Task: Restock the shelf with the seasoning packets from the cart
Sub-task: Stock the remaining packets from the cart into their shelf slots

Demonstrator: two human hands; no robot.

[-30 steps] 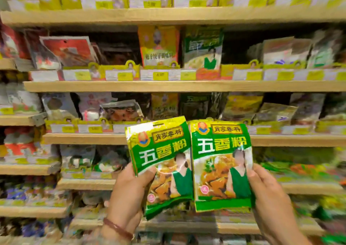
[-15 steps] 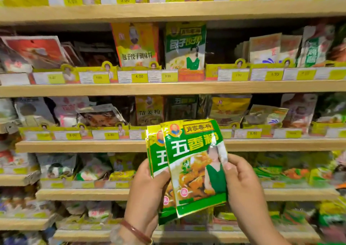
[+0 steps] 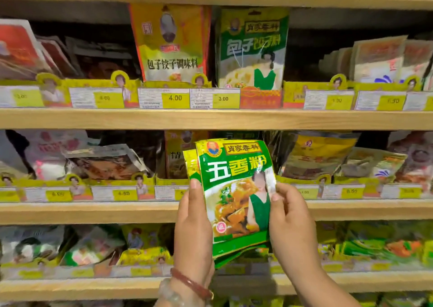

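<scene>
Gripping two stacked green seasoning packets (image 3: 236, 196) from either side, a person's left hand (image 3: 194, 231) and right hand (image 3: 290, 224) held them upright before a wooden shelf (image 3: 93, 210), the front packet almost covering the rear one, level with yellow price tags (image 3: 124, 193) on the shelf edge.

glossy plastic seasoning packets (image 3: 236, 196); matt pale wood shelf (image 3: 93, 211).
</scene>
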